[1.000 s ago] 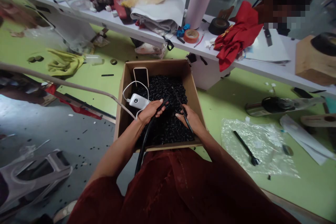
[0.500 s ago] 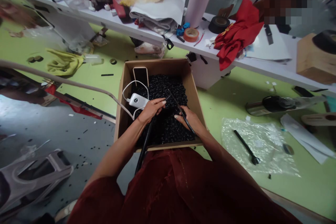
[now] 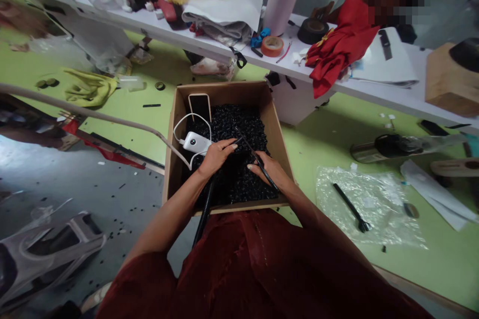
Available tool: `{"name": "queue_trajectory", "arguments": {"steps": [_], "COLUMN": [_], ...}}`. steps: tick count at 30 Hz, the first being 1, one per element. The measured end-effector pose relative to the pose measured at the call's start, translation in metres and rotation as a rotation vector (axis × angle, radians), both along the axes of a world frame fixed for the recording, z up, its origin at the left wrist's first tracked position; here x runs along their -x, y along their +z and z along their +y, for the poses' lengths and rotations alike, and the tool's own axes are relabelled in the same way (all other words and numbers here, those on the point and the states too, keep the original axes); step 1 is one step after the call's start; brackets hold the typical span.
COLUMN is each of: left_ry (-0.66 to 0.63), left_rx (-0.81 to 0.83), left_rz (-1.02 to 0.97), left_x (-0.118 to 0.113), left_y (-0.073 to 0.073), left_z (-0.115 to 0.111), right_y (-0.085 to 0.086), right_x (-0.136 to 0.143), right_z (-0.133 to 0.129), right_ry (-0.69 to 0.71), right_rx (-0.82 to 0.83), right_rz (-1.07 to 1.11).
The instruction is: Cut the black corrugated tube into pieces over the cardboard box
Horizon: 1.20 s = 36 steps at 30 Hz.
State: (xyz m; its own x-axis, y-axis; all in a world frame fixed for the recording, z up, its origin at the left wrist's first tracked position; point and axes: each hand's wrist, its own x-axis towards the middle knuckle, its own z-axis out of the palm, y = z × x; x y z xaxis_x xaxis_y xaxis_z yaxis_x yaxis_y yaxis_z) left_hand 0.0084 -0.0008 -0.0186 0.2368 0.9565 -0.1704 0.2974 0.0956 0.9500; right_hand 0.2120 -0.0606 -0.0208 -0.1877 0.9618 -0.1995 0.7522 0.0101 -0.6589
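Observation:
My left hand (image 3: 217, 156) is closed around a black ribbed tube (image 3: 205, 212), which runs down over the box's near edge toward my lap. Its upper end shows just past my fingertips. My right hand (image 3: 268, 169) grips slim dark scissors (image 3: 248, 145), their narrow tips pointing up and left beside the tube's end. The exact shape of their handles is hard to make out. Both hands are over a cardboard box (image 3: 279, 144) holding a heap of small black pieces (image 3: 243, 187). A white power bank (image 3: 196, 143) with a white cable and a phone (image 3: 200, 107) rest inside it.
Clear plastic sheeting (image 3: 389, 219) with a black rod (image 3: 350, 204) lies at right, near a steel flask (image 3: 364, 151). Beyond the box runs a white shelf (image 3: 224, 52) with orange tape (image 3: 272, 46) and red cloth (image 3: 337, 50). Another person is at upper right.
The scissors' tips have shifted slightly up and left against the tube's end. Both hands stay nearly in place; the whole view has shifted a little.

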Motion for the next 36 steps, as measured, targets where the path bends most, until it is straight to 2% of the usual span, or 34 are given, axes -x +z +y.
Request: {"name": "queue_trajectory", "arguments": {"steps": [6,15,23,36], "left_ry": [-0.065,-0.14,-0.214,-0.2], "left_rx": [-0.159,-0.282,-0.368,-0.348], "left_rz": [0.099,0.289,0.379,0.386], "left_x": [0.0029,0.0013,-0.0011,-0.0015], "left_y": [-0.0039,-0.0051,0.001,-0.0065], "left_z": [0.0013,-0.0009,-0.0046,-0.0032], "right_y": [-0.0021,-0.0001,-0.0027,-0.0027], "right_x": [-0.0006,-0.0002,-0.0004,-0.003], "right_z": [0.001,0.0006,0.0021,0.0009], "right_ry": [0.003,0.011,-0.005,-0.014], "right_rx": [0.043,0.075,0.017,0.064], "right_rz": [0.016,-0.044,-0.042,-0.053]}}
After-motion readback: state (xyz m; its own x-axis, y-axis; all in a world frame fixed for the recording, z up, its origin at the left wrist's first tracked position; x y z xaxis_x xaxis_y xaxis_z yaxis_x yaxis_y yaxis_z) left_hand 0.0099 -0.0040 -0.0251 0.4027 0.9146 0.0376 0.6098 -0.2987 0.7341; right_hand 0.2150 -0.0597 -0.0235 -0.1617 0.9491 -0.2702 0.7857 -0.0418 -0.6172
